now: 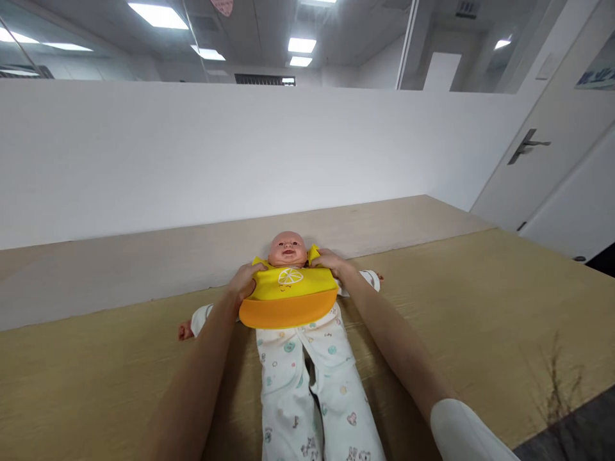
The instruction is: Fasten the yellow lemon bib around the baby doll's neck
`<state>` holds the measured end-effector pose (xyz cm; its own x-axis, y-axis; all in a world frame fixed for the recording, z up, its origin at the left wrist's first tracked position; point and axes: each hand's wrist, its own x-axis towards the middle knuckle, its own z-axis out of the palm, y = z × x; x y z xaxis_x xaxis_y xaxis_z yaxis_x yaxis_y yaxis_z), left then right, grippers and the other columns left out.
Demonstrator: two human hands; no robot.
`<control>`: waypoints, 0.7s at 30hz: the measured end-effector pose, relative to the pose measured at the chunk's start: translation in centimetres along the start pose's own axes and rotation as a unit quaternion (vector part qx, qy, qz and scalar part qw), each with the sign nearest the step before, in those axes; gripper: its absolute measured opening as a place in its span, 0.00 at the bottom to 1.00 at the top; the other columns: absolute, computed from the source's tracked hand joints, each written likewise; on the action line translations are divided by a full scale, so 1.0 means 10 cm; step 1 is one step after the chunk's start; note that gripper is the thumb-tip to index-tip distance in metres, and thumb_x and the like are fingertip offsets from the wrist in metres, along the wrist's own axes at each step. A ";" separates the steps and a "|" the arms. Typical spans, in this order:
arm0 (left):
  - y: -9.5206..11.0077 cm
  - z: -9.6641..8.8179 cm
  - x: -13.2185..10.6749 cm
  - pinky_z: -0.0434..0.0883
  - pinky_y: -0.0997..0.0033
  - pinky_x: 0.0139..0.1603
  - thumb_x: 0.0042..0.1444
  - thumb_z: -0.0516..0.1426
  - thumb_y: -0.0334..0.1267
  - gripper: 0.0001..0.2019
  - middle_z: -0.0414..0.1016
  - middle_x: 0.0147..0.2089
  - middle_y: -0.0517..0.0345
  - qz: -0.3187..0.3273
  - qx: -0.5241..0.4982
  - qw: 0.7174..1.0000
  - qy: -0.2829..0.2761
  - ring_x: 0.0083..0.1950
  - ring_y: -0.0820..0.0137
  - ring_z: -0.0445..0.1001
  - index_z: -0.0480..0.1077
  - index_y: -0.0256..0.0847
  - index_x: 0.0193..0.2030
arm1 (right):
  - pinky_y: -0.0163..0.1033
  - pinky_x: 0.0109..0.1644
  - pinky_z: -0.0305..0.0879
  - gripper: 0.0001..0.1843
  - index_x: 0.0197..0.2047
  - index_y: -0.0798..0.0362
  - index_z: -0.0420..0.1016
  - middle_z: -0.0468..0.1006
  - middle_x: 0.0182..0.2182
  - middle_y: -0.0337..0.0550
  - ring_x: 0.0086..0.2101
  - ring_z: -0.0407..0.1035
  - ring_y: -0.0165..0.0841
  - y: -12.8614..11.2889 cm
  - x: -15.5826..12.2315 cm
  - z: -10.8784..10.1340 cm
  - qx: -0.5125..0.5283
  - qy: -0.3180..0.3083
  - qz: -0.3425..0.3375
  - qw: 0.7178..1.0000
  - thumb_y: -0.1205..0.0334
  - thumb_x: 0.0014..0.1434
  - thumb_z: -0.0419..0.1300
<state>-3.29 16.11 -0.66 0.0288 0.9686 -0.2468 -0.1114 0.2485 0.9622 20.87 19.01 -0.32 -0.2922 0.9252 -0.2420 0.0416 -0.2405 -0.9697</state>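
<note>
A baby doll [287, 246] lies on its back on the wooden table, head toward the wall, arms spread to the sides. It wears white printed clothes [288, 371]. Over its chest sits a yellow silicone bib [269, 285] with a lemon-slice print and an orange catch pocket [288, 311]. My left hand [244, 279] is closed on the bib's upper left edge beside the doll's neck. On the other side, my right hand [329, 261] grips the neck strap, whose yellow end sticks up by the doll's head. Some fingertips of both hands are hidden.
The wooden table [480, 307] extends to both sides, with a paler strip [120, 262] along the back. Behind it stands a white wall [216, 153] topped by glass panels. A white door with a metal handle [528, 146] is at the right.
</note>
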 end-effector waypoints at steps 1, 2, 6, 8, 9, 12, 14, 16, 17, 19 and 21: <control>0.00 0.01 -0.01 0.73 0.67 0.29 0.34 0.60 0.34 0.09 0.72 0.21 0.60 -0.003 -0.008 1.000 0.002 0.24 0.66 0.74 0.69 0.38 0.27 | 0.33 0.34 0.68 0.14 0.38 0.61 0.72 0.73 0.29 0.38 0.27 0.68 0.25 0.01 0.02 0.00 0.002 0.000 0.000 1.000 0.55 0.65 0.58; 0.01 0.02 -0.03 0.73 0.67 0.30 0.35 0.60 0.35 0.09 0.72 0.21 0.60 -0.006 -0.015 1.000 0.002 0.25 0.65 0.75 0.69 0.38 0.28 | 0.33 0.34 0.68 0.14 0.39 0.61 0.72 0.73 0.30 0.39 0.28 0.68 0.25 0.02 0.03 0.00 0.005 0.002 -0.001 1.000 0.56 0.65 0.58; 0.05 0.06 -0.12 0.75 0.63 0.32 0.36 0.60 0.35 0.13 0.77 0.26 0.58 -0.036 -0.054 0.998 -0.015 0.31 0.60 0.78 0.69 0.39 0.33 | 0.33 0.34 0.68 0.14 0.40 0.61 0.71 0.72 0.30 0.39 0.28 0.67 0.25 0.09 0.09 0.01 0.029 0.004 -0.010 1.000 0.56 0.65 0.59; 0.07 0.07 -0.15 0.76 0.62 0.34 0.35 0.60 0.34 0.15 0.78 0.29 0.56 -0.033 -0.072 0.997 -0.018 0.35 0.57 0.79 0.69 0.39 0.34 | 0.33 0.34 0.68 0.13 0.40 0.61 0.71 0.72 0.30 0.39 0.28 0.67 0.26 0.10 0.11 0.01 0.046 -0.002 -0.017 0.999 0.56 0.64 0.59; 0.08 0.07 -0.16 0.76 0.61 0.35 0.34 0.60 0.34 0.15 0.79 0.30 0.56 -0.023 -0.077 0.997 -0.016 0.37 0.56 0.80 0.69 0.40 0.34 | 0.33 0.34 0.68 0.12 0.39 0.60 0.71 0.72 0.30 0.39 0.28 0.67 0.26 0.10 0.12 0.02 0.056 -0.006 -0.021 0.998 0.57 0.63 0.60; 0.10 0.07 -0.16 0.76 0.62 0.38 0.33 0.61 0.32 0.17 0.80 0.32 0.55 0.013 -0.094 0.995 -0.015 0.42 0.55 0.80 0.69 0.41 0.35 | 0.32 0.34 0.66 0.08 0.36 0.59 0.71 0.73 0.27 0.41 0.29 0.67 0.28 0.06 0.16 0.00 0.090 -0.025 -0.032 0.995 0.63 0.58 0.60; 0.10 0.06 -0.16 0.76 0.64 0.39 0.32 0.61 0.31 0.19 0.80 0.32 0.57 0.034 -0.101 0.994 -0.024 0.43 0.56 0.80 0.70 0.41 0.37 | 0.31 0.35 0.66 0.05 0.34 0.57 0.70 0.73 0.26 0.40 0.29 0.67 0.28 0.00 0.20 -0.04 0.112 -0.042 -0.038 0.992 0.65 0.54 0.57; 0.09 0.05 -0.16 0.76 0.65 0.39 0.33 0.62 0.30 0.21 0.80 0.32 0.58 0.056 -0.102 0.993 -0.037 0.42 0.57 0.80 0.70 0.41 0.39 | 0.31 0.34 0.66 0.05 0.32 0.56 0.69 0.73 0.25 0.39 0.27 0.67 0.28 -0.07 0.26 -0.06 0.126 -0.059 -0.038 0.990 0.65 0.52 0.53; 0.09 0.05 -0.16 0.76 0.66 0.39 0.33 0.62 0.30 0.22 0.80 0.33 0.58 0.063 -0.099 0.992 -0.040 0.41 0.58 0.80 0.71 0.41 0.40 | 0.31 0.34 0.66 0.06 0.31 0.56 0.68 0.72 0.23 0.38 0.26 0.66 0.29 -0.11 0.29 -0.07 0.126 -0.065 -0.035 0.989 0.65 0.52 0.52; 0.09 0.04 -0.16 0.76 0.65 0.39 0.34 0.62 0.30 0.24 0.80 0.34 0.58 0.071 -0.093 0.992 -0.047 0.40 0.59 0.80 0.71 0.40 0.43 | 0.33 0.32 0.66 0.07 0.29 0.56 0.68 0.70 0.21 0.39 0.23 0.64 0.30 -0.17 0.34 -0.06 0.114 -0.069 -0.027 0.991 0.64 0.54 0.51; 0.10 0.05 -0.16 0.76 0.64 0.40 0.35 0.63 0.30 0.25 0.81 0.37 0.56 0.076 -0.089 0.991 -0.058 0.40 0.59 0.80 0.71 0.39 0.45 | 0.36 0.33 0.67 0.09 0.28 0.58 0.69 0.71 0.20 0.41 0.24 0.65 0.31 -0.20 0.37 0.00 0.090 -0.060 -0.029 0.994 0.63 0.56 0.53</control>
<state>-2.98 14.81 0.75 0.1105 0.9910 -0.0758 -0.2972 0.1057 0.9489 19.74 22.91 0.78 -0.4022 0.8997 -0.1695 -0.1468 -0.2461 -0.9581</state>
